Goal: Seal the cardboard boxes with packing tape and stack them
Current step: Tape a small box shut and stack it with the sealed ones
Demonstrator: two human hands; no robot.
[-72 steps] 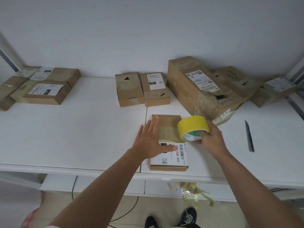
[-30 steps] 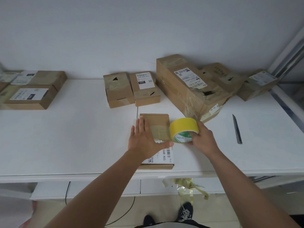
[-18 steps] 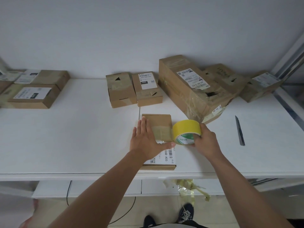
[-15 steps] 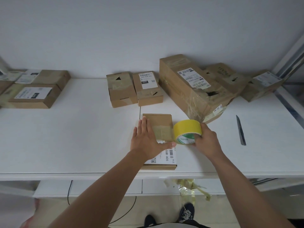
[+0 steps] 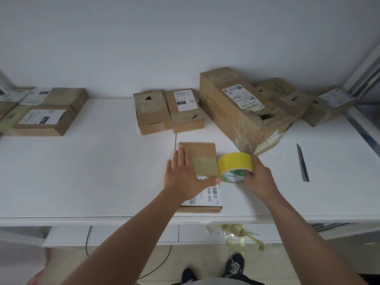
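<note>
The left hand (image 5: 186, 177) lies flat on the flat box (image 5: 202, 159), fingers straight and together, thumb stretched right across the label (image 5: 207, 197), pressing the box down onto the table (image 5: 102, 171). Just right of it, the right hand (image 5: 259, 178) grips the yellow tape roll (image 5: 235, 165), fingers curled over its far side and into its core; the roll stands on edge against the box's right side, and a clear strip of tape (image 5: 204, 164) runs from it leftward across the box top to the left fingers. The box sits near the table's front edge, directly under the left palm. Beyond the left fingertips stand two small boxes (image 5: 168, 111) side by side. Beyond the right hand lies a big box (image 5: 238, 108) with torn wrap, and behind it two more boxes (image 5: 308, 101) leaning toward the wall. Well right of the right hand a knife (image 5: 302, 163) lies on the table. Far left of the left hand sits a group of boxes (image 5: 43, 114). Below the table edge, under the right forearm, crumpled tape scraps (image 5: 236, 235) hang.
</note>
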